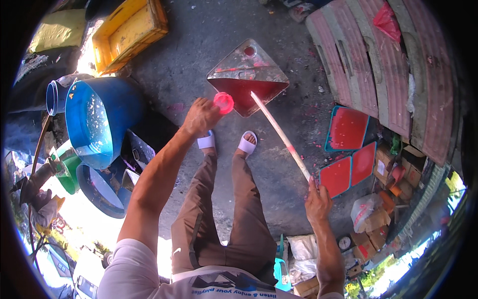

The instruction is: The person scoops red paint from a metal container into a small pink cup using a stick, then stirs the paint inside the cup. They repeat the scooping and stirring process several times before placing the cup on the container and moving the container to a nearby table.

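Note:
A square metal can (271,70), cut open on one side, sits on the floor ahead of my feet with red liquid (239,89) in it. My right hand (318,202) is closed round the lower end of a long pale wooden stick (281,133). The stick's far end reaches into the can's opening, at the red liquid. My left hand (200,117) grips a small round pink plastic cup (224,102), held just by the can's left edge. The cup's contents cannot be made out.
Red panels with blue-green rims (347,128) lie at right, beside stacked ridged boards (348,65). A blue drum (82,119) stands at left, below a yellow crate (130,35). Cardboard boxes (383,164) and a clear plastic bag (366,207) crowd the right side.

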`<state>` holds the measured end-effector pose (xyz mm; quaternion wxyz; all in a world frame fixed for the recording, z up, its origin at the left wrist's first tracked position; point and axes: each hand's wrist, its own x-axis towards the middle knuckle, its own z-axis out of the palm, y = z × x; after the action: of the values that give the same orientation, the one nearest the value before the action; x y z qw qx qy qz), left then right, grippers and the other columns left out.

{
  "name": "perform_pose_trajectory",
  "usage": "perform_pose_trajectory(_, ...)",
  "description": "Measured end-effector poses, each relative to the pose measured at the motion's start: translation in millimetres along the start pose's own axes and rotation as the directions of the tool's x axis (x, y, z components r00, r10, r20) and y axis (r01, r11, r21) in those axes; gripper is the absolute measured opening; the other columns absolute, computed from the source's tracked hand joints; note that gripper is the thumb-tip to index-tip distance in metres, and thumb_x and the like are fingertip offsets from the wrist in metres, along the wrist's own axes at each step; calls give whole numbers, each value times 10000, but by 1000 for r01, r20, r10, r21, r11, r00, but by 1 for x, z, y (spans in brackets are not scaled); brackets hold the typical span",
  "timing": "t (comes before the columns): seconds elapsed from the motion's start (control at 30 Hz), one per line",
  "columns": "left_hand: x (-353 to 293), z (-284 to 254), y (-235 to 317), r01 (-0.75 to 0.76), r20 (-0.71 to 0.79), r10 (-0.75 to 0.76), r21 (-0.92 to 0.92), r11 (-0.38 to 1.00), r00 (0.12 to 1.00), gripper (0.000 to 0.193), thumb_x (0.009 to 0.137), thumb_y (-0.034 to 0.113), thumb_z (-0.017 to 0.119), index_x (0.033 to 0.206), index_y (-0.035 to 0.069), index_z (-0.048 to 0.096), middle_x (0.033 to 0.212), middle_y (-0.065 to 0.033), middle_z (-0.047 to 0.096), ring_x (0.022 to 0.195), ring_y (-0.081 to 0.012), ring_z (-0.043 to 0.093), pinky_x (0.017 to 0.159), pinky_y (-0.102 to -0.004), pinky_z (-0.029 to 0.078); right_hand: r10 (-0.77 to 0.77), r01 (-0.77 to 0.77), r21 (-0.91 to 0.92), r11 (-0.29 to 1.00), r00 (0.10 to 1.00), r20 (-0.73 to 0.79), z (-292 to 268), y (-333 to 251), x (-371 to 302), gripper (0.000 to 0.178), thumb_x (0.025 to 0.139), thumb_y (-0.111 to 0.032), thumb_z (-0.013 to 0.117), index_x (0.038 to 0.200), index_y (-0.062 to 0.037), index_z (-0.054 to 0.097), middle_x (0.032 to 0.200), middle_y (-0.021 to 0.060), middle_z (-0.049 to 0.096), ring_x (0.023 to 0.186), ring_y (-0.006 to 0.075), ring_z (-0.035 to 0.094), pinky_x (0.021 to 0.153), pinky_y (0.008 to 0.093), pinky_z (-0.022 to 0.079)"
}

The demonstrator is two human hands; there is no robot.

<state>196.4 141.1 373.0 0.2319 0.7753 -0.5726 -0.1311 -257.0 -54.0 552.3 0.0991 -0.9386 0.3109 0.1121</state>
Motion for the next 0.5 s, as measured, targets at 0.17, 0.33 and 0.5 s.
perform_pose_trajectory(0.17, -8, -2, -2, 26, -11, -26, 3, 1000, 1000, 205, 856, 228, 846, 849, 106, 682, 791, -89, 618, 773, -310, 627, 757, -452, 488, 11, -11, 4, 1000, 1000, 18, 5, 4, -8, 530, 872, -24, 738, 1390, -137, 752, 952, 78, 602, 856, 311, 653, 734, 476, 536)
perform_pose_trajectory(0.33, -18, -5, -3, 57, -17, -57, 9, 998, 998, 210, 855, 228, 847, 835, 101, 680, 784, -94, 621, 768, -315, 631, 751, -459, 494, -3, 4, 17, 1000, 1000, -11, 12, 10, -15, 525, 878, -22, 739, 1391, -137, 750, 964, 85, 608, 882, 313, 660, 731, 459, 537)
perform_pose_trajectory(0.5, -29, -11, -2, 90, -24, -90, -6, 996, 996, 226, 884, 258, 819, 830, 97, 670, 784, -100, 619, 778, -329, 621, 757, -462, 489, 11, -11, 27, 1000, 1000, -14, 11, 12, -19, 483, 912, -42, 742, 1388, -123, 748, 944, 86, 606, 829, 313, 662, 688, 450, 533)
